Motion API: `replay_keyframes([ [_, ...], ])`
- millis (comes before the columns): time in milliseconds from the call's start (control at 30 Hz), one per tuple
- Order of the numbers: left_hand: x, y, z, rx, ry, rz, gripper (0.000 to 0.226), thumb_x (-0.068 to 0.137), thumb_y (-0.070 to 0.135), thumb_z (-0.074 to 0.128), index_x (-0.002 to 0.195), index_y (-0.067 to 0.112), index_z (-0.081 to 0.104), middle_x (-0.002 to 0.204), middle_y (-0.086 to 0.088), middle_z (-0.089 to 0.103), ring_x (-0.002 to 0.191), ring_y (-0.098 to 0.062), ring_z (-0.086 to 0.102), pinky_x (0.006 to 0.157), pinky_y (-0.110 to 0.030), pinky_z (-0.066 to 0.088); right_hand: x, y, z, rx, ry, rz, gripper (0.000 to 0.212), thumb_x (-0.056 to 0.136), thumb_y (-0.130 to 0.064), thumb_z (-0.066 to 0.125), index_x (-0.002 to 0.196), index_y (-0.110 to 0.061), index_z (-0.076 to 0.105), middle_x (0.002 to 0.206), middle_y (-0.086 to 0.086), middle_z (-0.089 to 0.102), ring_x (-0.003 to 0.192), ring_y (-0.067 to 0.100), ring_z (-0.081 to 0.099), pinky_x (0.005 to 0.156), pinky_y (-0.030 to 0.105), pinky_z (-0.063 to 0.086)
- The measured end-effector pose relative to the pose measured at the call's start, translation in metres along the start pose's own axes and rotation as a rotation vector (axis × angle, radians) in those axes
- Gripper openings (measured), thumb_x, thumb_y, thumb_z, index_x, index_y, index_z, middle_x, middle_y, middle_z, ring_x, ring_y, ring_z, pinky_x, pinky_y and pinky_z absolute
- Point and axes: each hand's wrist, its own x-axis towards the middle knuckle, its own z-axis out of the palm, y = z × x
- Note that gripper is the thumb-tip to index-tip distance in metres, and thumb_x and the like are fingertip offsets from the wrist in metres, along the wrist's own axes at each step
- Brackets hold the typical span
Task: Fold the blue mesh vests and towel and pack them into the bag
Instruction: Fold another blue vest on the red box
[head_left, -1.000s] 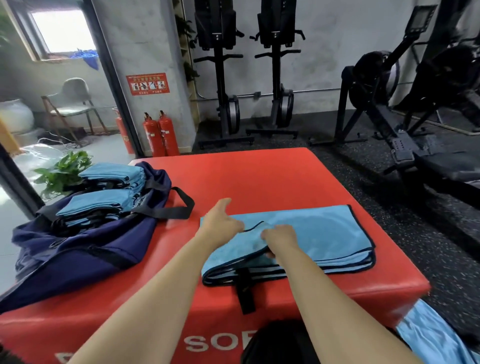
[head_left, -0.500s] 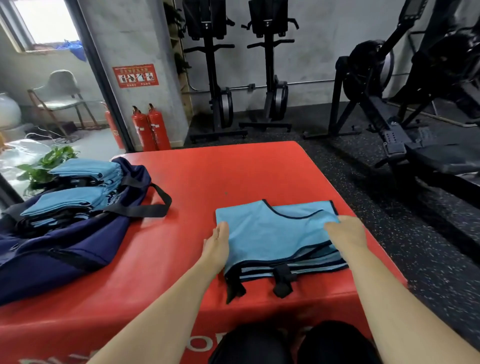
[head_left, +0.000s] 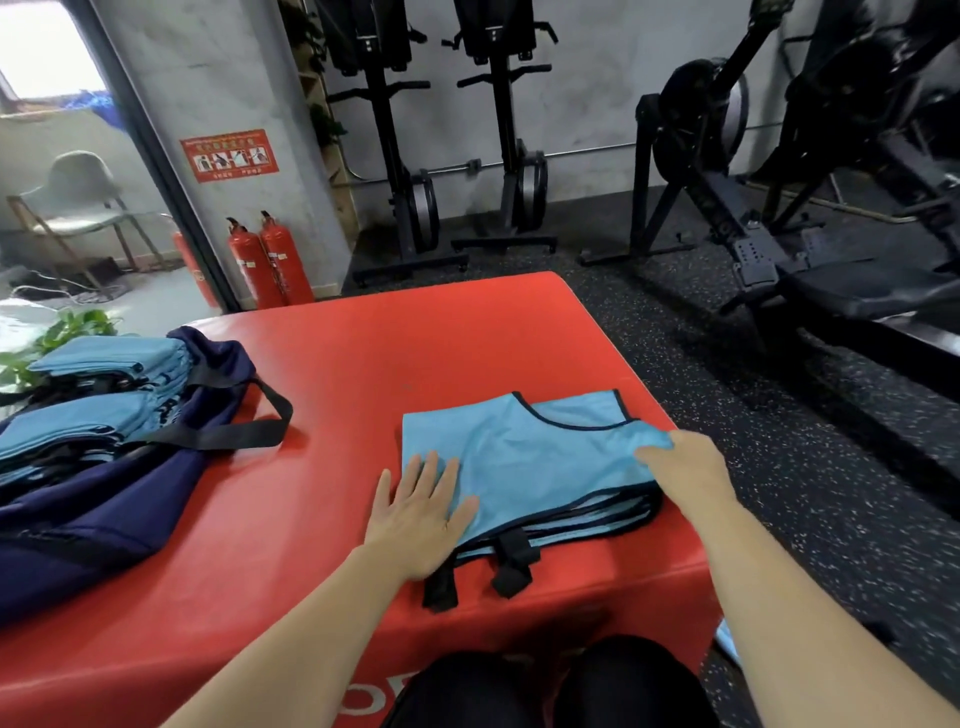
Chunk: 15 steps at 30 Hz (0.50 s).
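A folded blue mesh vest (head_left: 540, 467) with black trim lies on the red padded block (head_left: 363, 364), near its front right corner. Two black straps hang from the vest's near edge. My left hand (head_left: 421, 514) presses flat on the vest's left edge, fingers straight. My right hand (head_left: 680, 467) grips the vest's right edge, with fabric bunched at the fingers. At the left, a navy bag (head_left: 104, 509) lies open on the block. Two stacks of folded blue vests (head_left: 98, 395) sit in its mouth.
A black bag strap (head_left: 244, 431) loops onto the red block beside the bag. Rowing machines and a black bench stand on the speckled floor behind and to the right. Two red fire extinguishers (head_left: 265, 260) stand by the wall. A potted plant is at the far left.
The vest has been folded over from a wide sheet into a narrower pile. My left hand now lies flat on its left edge, and my right hand moved to its right edge.
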Motion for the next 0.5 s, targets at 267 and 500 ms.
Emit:
replay_keyframes([
  [267,0.0,-0.012,-0.007,0.078,-0.08,0.082,0.119,0.046,0.088,-0.027,0.152,0.033,-0.019,0.161,0.005,-0.024,0.148,-0.015,-0.023,0.117,-0.054,-0.015,-0.005,0.01,-0.013,-0.058,-0.006,-0.029,0.034,0.078,-0.016,0.063,0.056,-0.014,0.038,0.056,0.001,0.04,0.056,0.024,0.037,0.054,0.033,0.028],
  [500,-0.003,-0.021,-0.011,0.115,-0.121,0.104,0.121,0.041,0.089,-0.031,0.149,0.036,-0.025,0.161,0.003,-0.025,0.148,-0.016,-0.023,0.115,-0.056,-0.015,-0.015,0.012,-0.018,-0.265,-0.044,-0.141,0.024,0.082,-0.034,0.064,0.08,-0.011,0.06,0.078,0.003,0.062,0.076,0.026,0.06,0.067,0.035,0.046],
])
